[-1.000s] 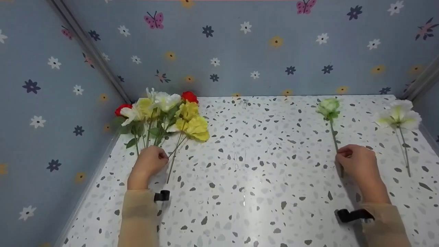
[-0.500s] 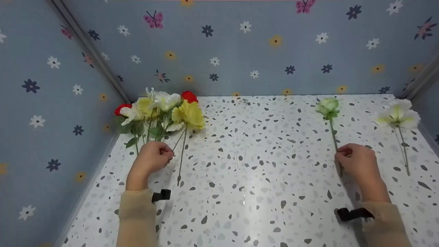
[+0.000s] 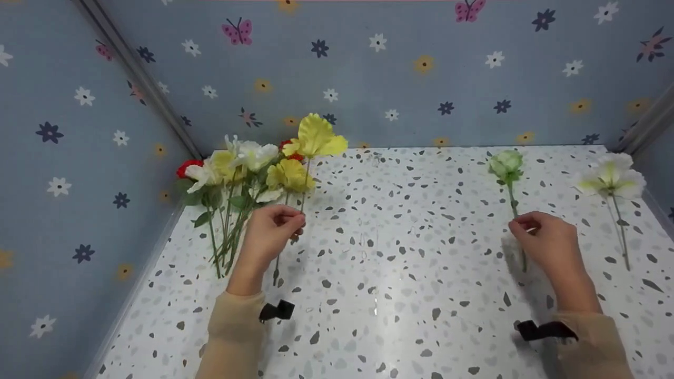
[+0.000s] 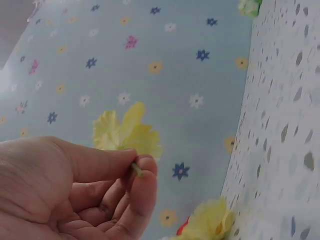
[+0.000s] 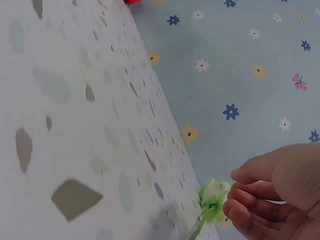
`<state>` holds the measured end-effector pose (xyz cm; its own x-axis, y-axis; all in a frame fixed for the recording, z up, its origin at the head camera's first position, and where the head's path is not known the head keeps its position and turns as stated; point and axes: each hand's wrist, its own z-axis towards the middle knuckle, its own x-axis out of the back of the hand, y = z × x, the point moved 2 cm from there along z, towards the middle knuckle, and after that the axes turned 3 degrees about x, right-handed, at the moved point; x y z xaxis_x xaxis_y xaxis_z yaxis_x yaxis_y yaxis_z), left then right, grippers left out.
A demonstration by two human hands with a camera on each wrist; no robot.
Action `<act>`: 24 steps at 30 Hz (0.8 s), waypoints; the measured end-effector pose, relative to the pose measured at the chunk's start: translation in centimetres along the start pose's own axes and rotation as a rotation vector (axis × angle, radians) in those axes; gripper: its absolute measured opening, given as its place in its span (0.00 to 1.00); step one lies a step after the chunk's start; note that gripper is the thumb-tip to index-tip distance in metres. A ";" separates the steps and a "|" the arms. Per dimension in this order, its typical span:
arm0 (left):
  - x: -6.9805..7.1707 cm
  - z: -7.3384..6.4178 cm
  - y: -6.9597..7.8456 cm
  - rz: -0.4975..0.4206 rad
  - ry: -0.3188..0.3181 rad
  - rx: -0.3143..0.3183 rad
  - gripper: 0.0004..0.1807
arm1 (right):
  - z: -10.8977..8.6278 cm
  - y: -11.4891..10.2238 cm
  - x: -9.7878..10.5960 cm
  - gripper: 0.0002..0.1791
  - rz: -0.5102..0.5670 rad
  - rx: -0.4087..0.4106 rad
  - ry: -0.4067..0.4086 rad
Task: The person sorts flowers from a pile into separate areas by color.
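Observation:
My left hand [image 3: 268,234] pinches the thin stem of a yellow artificial flower [image 3: 317,138] between thumb and fingertips, holding its bloom up toward the back wall. In the left wrist view, the cut stem end [image 4: 137,170] pokes out past the thumb. A second yellow flower [image 3: 289,175] lies just behind that hand, its stem on the tabletop. My right hand [image 3: 550,242] hovers over the stem of a pale green flower [image 3: 506,164] lying flat. In the right wrist view, its thumb and fingers are loosely bent and apart, with the green flower [image 5: 213,200] beyond them, not gripped.
A bunch of white flowers [image 3: 255,155], yellow and red ones [image 3: 189,168] with leaves lies at the back left of the speckled table [image 3: 400,273]. One white flower [image 3: 611,176] lies at the far right. Patterned panels [image 3: 368,73] wall in the back and sides.
My left hand has moved right and lifted one yellow flower off the other flowers, its bloom rising toward the wall. The right hand has shifted up slightly, its fingers parting from the green flower's stem.

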<state>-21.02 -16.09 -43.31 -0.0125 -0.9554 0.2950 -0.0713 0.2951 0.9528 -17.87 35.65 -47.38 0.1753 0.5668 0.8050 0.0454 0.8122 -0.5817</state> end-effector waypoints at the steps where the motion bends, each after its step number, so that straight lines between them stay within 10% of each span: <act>1: -1.1 -0.2 0.2 -0.052 -0.016 -0.015 0.06 | -0.1 -0.6 -0.1 0.21 0.017 0.013 0.002; 12: -11.8 -3.7 0.7 -0.291 -0.274 -0.143 0.05 | -2.1 -8.3 -4.1 0.20 0.443 0.111 -0.150; 24: -15.3 -5.7 0.3 -0.185 -0.442 -0.174 0.05 | -4.9 -12.8 -8.3 0.12 0.647 0.272 -0.246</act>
<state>-15.15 -1.35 -47.15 -0.4389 -0.8932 0.0976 0.0547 0.0819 0.9951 -15.13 19.91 -47.15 -0.1426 0.9321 0.3329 -0.2429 0.2931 -0.9247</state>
